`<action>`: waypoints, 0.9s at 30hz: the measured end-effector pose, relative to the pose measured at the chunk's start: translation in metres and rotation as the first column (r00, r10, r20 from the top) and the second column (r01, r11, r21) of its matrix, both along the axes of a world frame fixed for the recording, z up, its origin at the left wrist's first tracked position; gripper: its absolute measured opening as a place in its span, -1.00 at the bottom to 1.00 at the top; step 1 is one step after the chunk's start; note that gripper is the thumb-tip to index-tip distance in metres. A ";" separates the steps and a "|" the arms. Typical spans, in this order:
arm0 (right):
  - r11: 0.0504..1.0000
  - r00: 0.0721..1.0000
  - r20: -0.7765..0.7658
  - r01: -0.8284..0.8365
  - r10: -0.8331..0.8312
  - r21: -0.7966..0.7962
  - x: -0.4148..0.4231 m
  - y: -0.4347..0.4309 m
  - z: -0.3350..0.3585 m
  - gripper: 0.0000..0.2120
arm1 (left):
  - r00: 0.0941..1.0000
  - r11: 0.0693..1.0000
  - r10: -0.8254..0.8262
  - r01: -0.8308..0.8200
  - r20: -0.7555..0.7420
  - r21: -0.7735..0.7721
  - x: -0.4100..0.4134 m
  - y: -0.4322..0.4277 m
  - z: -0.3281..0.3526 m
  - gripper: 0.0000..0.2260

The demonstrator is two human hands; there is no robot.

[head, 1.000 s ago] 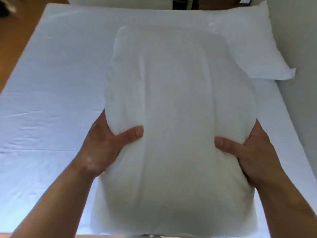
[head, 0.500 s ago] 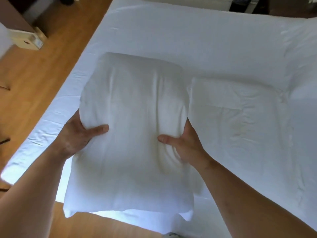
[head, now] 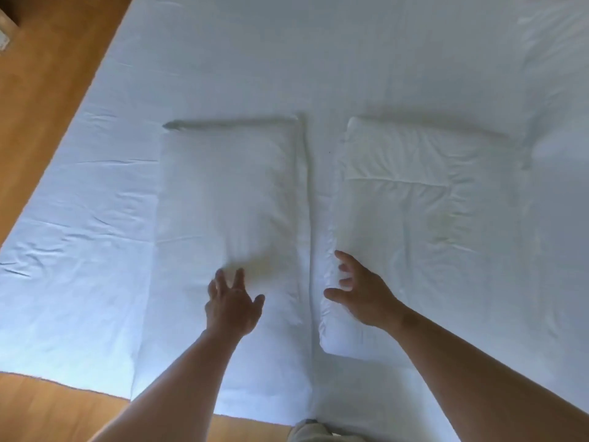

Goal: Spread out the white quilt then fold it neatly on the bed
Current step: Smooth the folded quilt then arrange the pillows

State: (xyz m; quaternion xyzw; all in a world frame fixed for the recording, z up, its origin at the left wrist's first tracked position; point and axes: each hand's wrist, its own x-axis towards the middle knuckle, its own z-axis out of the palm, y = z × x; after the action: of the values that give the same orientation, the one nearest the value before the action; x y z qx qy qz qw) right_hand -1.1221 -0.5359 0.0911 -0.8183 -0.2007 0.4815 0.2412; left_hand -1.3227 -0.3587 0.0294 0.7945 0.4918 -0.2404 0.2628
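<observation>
Right now the folded quilt (head: 424, 218) lies on the bed (head: 223, 59), right of the pillow (head: 229, 193), its long axis running near to far. The right hand (head: 360, 298), fingers loosely spread, sits at its near left edge, closer than the left hand (head: 231, 309), spread over the pillow.

Bare left hand (head: 231, 306), bare right hand (head: 360, 296), uncovered forearms (head: 178, 384), beige garment (head: 307, 432) below

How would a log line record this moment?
left hand open over pillow | right hand open, touching folded white bundle | both lie apart on bed
</observation>
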 end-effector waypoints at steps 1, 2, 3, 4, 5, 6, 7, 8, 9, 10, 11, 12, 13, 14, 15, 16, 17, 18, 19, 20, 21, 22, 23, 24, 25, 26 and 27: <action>0.999 0.997 0.054 0.051 -0.051 -0.005 0.014 -0.015 0.002 -0.22 | 0.998 0.999 -0.033 0.034 0.049 -0.004 0.016 -0.015 0.002 -0.29; 0.994 0.987 0.121 0.110 -0.106 -0.020 0.029 -0.032 0.003 -0.26 | 0.992 0.996 -0.060 0.066 0.108 -0.051 0.033 -0.028 0.002 -0.31; 0.984 0.968 0.194 0.171 -0.160 -0.041 0.046 -0.052 0.004 -0.29 | 0.983 0.988 -0.061 0.085 0.176 -0.131 0.052 -0.040 0.005 -0.31; 0.972 0.943 0.268 0.224 -0.198 -0.070 0.063 -0.072 0.003 -0.32 | 0.972 0.970 -0.049 0.102 0.231 -0.220 0.072 -0.050 0.006 -0.30; 0.958 0.917 0.332 0.267 -0.219 -0.106 0.079 -0.093 0.003 -0.33 | 0.960 0.948 -0.034 0.119 0.277 -0.296 0.092 -0.059 0.008 -0.28; 0.942 0.894 0.386 0.303 -0.228 -0.145 0.095 -0.114 0.002 -0.35 | 0.949 0.929 -0.006 0.122 0.315 -0.348 0.112 -0.067 0.010 -0.26; 0.925 0.872 0.429 0.336 -0.234 -0.179 0.109 -0.135 0.001 -0.35 | 0.938 0.920 0.028 0.112 0.346 -0.377 0.133 -0.075 0.010 -0.23; 0.909 0.856 0.460 0.362 -0.236 -0.206 0.123 -0.155 -0.001 -0.35 | 0.927 0.920 0.058 0.095 0.370 -0.381 0.152 -0.081 0.011 -0.20; 0.896 0.843 0.483 0.383 -0.239 -0.226 0.135 -0.172 -0.004 -0.34 | 0.918 0.927 0.083 0.073 0.389 -0.369 0.170 -0.088 0.010 -0.17; 0.887 0.830 0.504 0.397 -0.237 -0.237 0.147 -0.187 -0.007 -0.33 | 0.912 0.935 0.100 0.051 0.398 -0.352 0.186 -0.093 0.006 -0.14; 0.880 0.819 0.524 0.408 -0.234 -0.245 0.159 -0.200 -0.011 -0.31 | 0.909 0.943 0.118 0.024 0.399 -0.333 0.202 -0.097 0.002 -0.12; 0.872 0.810 0.537 0.421 -0.237 -0.250 0.171 -0.210 -0.015 -0.28 | 0.909 0.950 0.136 -0.006 0.394 -0.313 0.215 -0.099 -0.002 -0.09; 0.864 0.803 0.542 0.436 -0.248 -0.252 0.183 -0.219 -0.020 -0.24 | 0.906 0.954 0.164 -0.044 0.390 -0.297 0.228 -0.099 -0.007 -0.08; 0.853 0.801 0.537 0.454 -0.263 -0.259 0.195 -0.226 -0.025 -0.18 | 0.900 0.953 0.198 -0.085 0.389 -0.291 0.238 -0.097 -0.014 -0.07; 0.840 0.802 0.522 0.475 -0.290 -0.263 0.207 -0.233 -0.030 -0.10 | 0.890 0.946 0.236 -0.118 0.391 -0.303 0.247 -0.093 -0.022 -0.06; 0.831 0.808 0.494 0.490 -0.321 -0.262 0.219 -0.238 -0.037 -0.01 | 0.878 0.932 0.275 -0.145 0.392 -0.332 0.253 -0.088 -0.029 -0.05; 0.825 0.814 0.455 0.506 -0.360 -0.252 0.230 -0.243 -0.047 0.09 | 0.864 0.916 0.312 -0.164 0.395 -0.365 0.257 -0.084 -0.036 -0.03; 0.823 0.817 0.424 0.517 -0.392 -0.236 0.240 -0.246 -0.055 0.18 | 0.851 0.902 0.342 -0.178 0.398 -0.394 0.259 -0.078 -0.043 -0.02; 0.823 0.816 0.397 0.527 -0.420 -0.212 0.251 -0.251 -0.068 0.22 | 0.836 0.886 0.371 -0.189 0.404 -0.423 0.261 -0.076 -0.049 -0.03; 0.828 0.814 0.378 0.531 -0.440 -0.179 0.262 -0.255 -0.080 0.21 | 0.823 0.873 0.397 -0.202 0.407 -0.444 0.263 -0.073 -0.057 -0.06; 0.832 0.810 0.364 0.536 -0.460 -0.139 0.271 -0.257 -0.091 0.17 | 0.805 0.861 0.418 -0.203 0.421 -0.467 0.264 -0.072 -0.065 -0.11; 0.837 0.805 0.345 0.541 -0.483 -0.089 0.277 -0.259 -0.099 0.11 | 0.796 0.848 0.431 -0.198 0.425 -0.491 0.262 -0.070 -0.070 -0.17; 0.836 0.805 0.294 0.548 -0.516 -0.035 0.285 -0.262 -0.110 0.04 | 0.794 0.839 0.439 -0.195 0.420 -0.509 0.262 -0.071 -0.076 -0.21; 0.822 0.800 0.223 0.570 -0.558 0.014 0.291 -0.265 -0.118 -0.02 | 0.796 0.832 0.443 -0.193 0.412 -0.521 0.263 -0.073 -0.084 -0.21; 0.801 0.789 0.147 0.595 -0.597 0.059 0.297 -0.271 -0.128 -0.04 | 0.802 0.832 0.440 -0.196 0.403 -0.519 0.264 -0.075 -0.092 -0.21; 0.774 0.770 0.087 0.626 -0.633 0.095 0.302 -0.275 -0.139 -0.04 | 0.806 0.838 0.436 -0.202 0.400 -0.507 0.265 -0.079 -0.099 -0.20; 0.750 0.751 0.048 0.649 -0.659 0.126 0.306 -0.279 -0.151 -0.03 | 0.808 0.847 0.434 -0.215 0.399 -0.487 0.266 -0.082 -0.104 -0.19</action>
State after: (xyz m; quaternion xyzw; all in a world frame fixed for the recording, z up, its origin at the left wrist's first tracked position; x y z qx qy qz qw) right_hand -0.8163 -0.8148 -0.0597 -0.8442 0.0636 0.3186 0.4264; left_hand -1.0569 -0.4409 -0.0746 0.6550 0.4759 -0.0790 0.5816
